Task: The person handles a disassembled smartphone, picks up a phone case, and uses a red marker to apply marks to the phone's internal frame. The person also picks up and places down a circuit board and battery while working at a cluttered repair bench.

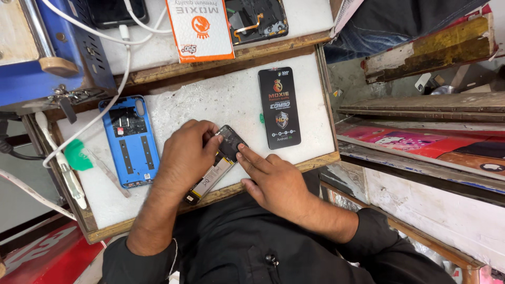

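An opened phone [223, 158] with its back off lies slanted on the white work pad [221, 100], its battery and dark circuit cover showing. My left hand [184, 158] lies over its middle, fingers curled onto the upper part and gripping it. My right hand [271, 181] reaches in from the right, and its extended fingertips press against the phone's top corner. A blue back cover [129, 142] lies inner side up just left of my left hand.
A black flat package [279, 108] lies right of the phone. A green pick [78, 155] and white cable [100, 113] lie at the left. Behind the wooden ledge sit an orange-and-white package [200, 26], another opened phone [258, 18] and a blue machine [47, 47].
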